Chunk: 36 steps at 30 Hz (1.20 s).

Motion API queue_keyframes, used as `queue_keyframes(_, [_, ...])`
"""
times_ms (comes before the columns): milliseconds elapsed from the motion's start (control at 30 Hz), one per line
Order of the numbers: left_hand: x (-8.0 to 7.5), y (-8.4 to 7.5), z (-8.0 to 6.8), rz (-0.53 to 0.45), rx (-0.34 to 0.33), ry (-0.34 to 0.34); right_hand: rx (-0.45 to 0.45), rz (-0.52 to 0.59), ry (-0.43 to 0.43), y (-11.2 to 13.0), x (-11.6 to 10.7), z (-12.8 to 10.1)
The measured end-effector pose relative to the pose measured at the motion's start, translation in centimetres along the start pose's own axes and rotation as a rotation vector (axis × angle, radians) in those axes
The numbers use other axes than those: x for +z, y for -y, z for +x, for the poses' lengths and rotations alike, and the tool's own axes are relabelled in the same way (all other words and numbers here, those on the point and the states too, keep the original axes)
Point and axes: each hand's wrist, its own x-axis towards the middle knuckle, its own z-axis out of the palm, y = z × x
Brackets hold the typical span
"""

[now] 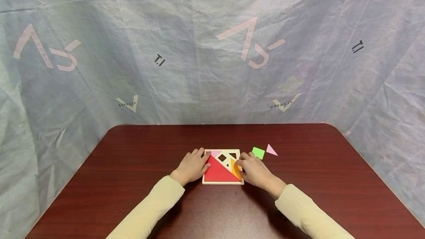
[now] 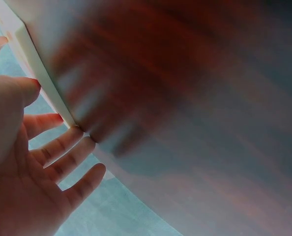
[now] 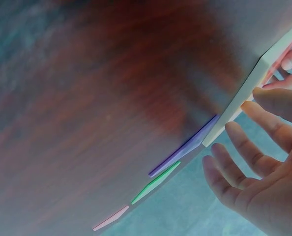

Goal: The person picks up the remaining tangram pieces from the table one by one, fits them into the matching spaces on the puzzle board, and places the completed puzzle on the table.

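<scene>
A square puzzle board (image 1: 221,183) with a pale frame lies on the table. In it sit a large red triangle (image 1: 217,170), an orange piece (image 1: 235,169) and a pink piece (image 1: 216,153). Several dark openings show in its upper right part. My left hand (image 1: 192,166) rests at the board's left edge, thumb and fingertips touching frame and red triangle. From the right side my right hand (image 1: 255,170) reaches over the frame, its fingertips on the orange piece. Both hands have loosely extended fingers.
A green square (image 1: 258,153) and a pink triangle (image 1: 271,150) lie right of the board, beyond my right hand. The right wrist view also shows a purple piece (image 3: 185,146) beside the frame. A printed grey cloth (image 1: 199,84) hangs behind the dark red table (image 1: 149,139).
</scene>
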Motion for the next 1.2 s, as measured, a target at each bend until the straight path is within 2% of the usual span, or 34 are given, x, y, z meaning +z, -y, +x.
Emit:
queue_keyframes(300, [0.0, 0.0, 0.0, -0.006, -0.002, 0.007, -0.011, 0.004, 0.000, -0.2, 0.0, -0.2])
queue_keyframes(733, [0.1, 0.1, 0.0, -0.013, -0.002, 0.006, 0.004, 0.006, -0.049, -0.7, -0.4, -0.2])
queue_keyframes(1200, [0.2, 0.1, 0.1, -0.009, 0.000, 0.003, 0.028, -0.013, -0.089, -2.2, -1.2, -0.4])
